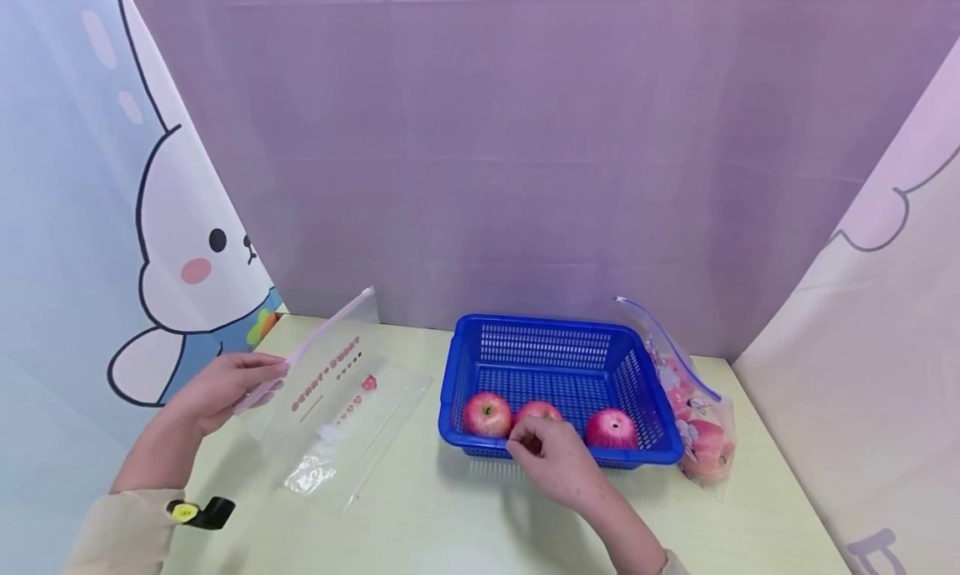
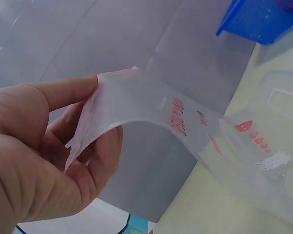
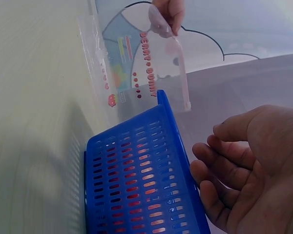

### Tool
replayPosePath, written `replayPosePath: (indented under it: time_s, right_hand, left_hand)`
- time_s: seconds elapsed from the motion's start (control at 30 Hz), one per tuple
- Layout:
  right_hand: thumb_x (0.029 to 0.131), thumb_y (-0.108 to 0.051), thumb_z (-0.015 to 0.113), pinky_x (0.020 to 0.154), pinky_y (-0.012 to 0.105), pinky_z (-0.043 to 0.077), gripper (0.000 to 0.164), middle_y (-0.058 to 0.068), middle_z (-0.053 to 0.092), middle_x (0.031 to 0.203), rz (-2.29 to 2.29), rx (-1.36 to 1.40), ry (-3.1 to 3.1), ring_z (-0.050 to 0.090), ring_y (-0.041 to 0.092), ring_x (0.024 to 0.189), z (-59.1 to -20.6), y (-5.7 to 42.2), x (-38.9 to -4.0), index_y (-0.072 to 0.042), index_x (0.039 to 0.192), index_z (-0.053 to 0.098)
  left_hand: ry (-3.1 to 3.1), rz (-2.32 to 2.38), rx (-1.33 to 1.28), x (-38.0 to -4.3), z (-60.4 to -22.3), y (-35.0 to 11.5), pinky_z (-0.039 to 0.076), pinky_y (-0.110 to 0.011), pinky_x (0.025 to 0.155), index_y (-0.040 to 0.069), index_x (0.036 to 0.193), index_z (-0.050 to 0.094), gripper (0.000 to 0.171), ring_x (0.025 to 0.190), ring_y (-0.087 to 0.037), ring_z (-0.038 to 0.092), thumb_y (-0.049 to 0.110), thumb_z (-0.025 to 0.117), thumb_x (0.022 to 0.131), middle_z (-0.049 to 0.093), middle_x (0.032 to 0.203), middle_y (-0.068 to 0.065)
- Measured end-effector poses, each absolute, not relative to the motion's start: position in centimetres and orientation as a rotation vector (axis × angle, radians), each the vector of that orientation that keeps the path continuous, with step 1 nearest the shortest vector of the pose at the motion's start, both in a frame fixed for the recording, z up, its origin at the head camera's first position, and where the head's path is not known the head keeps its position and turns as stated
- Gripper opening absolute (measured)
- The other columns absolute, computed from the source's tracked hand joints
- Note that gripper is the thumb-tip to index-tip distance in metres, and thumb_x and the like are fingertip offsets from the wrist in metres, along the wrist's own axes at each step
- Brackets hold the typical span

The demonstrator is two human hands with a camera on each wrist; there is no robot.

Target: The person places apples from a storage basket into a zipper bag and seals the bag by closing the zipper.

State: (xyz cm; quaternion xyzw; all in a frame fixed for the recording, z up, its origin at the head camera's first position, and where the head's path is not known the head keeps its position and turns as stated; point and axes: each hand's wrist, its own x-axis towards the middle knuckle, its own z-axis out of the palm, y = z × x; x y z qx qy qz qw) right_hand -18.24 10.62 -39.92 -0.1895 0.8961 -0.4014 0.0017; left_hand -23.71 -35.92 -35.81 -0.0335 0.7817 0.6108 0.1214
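My left hand (image 1: 225, 383) pinches the pink zip edge of a clear plastic zip bag (image 1: 341, 404), printed with red lettering and small strawberries. The bag's lower part lies on the table. In the left wrist view the thumb and fingers hold the pink strip (image 2: 118, 74). Over the front rim of a blue plastic basket (image 1: 543, 322) is my right hand (image 1: 558, 467), its fingers loosely bent and nothing between them. Three red apples sit along the basket's front: a left one (image 1: 487, 413), a middle one (image 1: 538, 409) partly hidden by the hand, and a right one (image 1: 611, 429).
Against the basket's right side stands another zip bag (image 1: 701, 433) with a blue zip edge and reddish fruit inside. A purple-grey curtain (image 1: 525, 142) rises behind the pale table (image 1: 420, 525). Printed cloths hang on the left (image 1: 67, 267) and right (image 1: 885, 333).
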Motion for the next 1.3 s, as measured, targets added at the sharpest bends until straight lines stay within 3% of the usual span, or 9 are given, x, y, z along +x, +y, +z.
replayPosePath:
  time_s: [0.13,0.23,0.5,0.67,0.87,1.0,1.3]
  right_hand:
    - [0.084,-0.027,0.06,0.056,0.023,0.045,0.004,-0.01,0.056,0.07,-1.262,-0.596,2.809,0.051,0.011,0.066,-39.9,10.6,-18.2,-0.026,0.08,0.058]
    - [0.084,-0.026,0.06,0.056,0.023,0.045,0.005,-0.01,0.055,0.07,-1.257,-0.594,2.812,0.051,0.011,0.066,-39.9,10.6,-18.2,-0.027,0.08,0.058]
    - [0.084,-0.026,0.06,0.056,0.023,0.045,0.005,-0.01,0.055,0.069,-1.255,-0.611,2.82,0.05,0.01,0.065,-39.9,10.6,-18.2,-0.027,0.08,0.058]
    - [0.084,-0.025,0.06,0.056,0.023,0.045,0.005,-0.01,0.055,0.069,-1.254,-0.619,2.826,0.05,0.01,0.065,-40.0,10.6,-18.2,-0.027,0.079,0.058]
    - [0.084,-0.028,0.059,0.056,0.024,0.045,0.004,-0.01,0.055,0.07,-1.256,-0.596,2.816,0.05,0.011,0.066,-40.1,10.7,-18.2,-0.027,0.08,0.058]
    - [0.085,-0.027,0.059,0.056,0.024,0.045,0.004,-0.01,0.055,0.07,-1.254,-0.61,2.827,0.05,0.011,0.066,-40.0,10.8,-18.2,-0.027,0.08,0.058]
    - [0.085,-0.024,0.059,0.055,0.024,0.045,0.005,-0.01,0.056,0.07,-1.29,-0.617,2.803,0.05,0.011,0.065,-40.1,10.7,-18.2,-0.026,0.08,0.058]
  left_hand:
    - [2.136,1.888,-0.024,-23.3,-35.7,-35.0,0.049,-0.033,0.072,0.002,0.109,0.06,0.03,0.081,-0.019,0.058,0.021,0.059,0.085,0.061,0.099,-0.008]
    - [2.082,1.934,0.016,-23.2,-35.8,-34.4,0.049,-0.033,0.073,0.0,0.111,0.058,0.031,0.083,-0.018,0.058,0.019,0.057,0.086,0.06,0.103,-0.011]
    - [2.241,1.951,0.026,-23.2,-34.9,-33.9,0.049,-0.029,0.06,0.006,0.108,0.061,0.031,0.074,-0.017,0.059,0.026,0.058,0.085,0.064,0.093,-0.004]
    - [2.422,1.951,0.052,-22.8,-32.9,-33.1,0.05,-0.029,0.06,0.006,0.105,0.063,0.032,0.074,-0.016,0.06,0.029,0.061,0.083,0.065,0.089,-0.003]
    - [2.529,1.894,0.223,-22.7,-30.8,-29.9,0.051,-0.035,0.063,0.003,0.108,0.062,0.037,0.081,-0.023,0.06,0.029,0.061,0.082,0.063,0.098,-0.006]
    - [2.529,1.866,0.301,-23.2,-30.8,-27.1,0.049,-0.033,0.062,0.004,0.106,0.063,0.035,0.079,-0.023,0.055,0.03,0.063,0.081,0.061,0.095,-0.01]
    - [2.227,2.015,0.2,-24.4,-33.0,-22.4,0.049,-0.032,0.06,0.003,0.103,0.063,0.035,0.073,-0.02,0.053,0.029,0.066,0.079,0.058,0.092,-0.012]
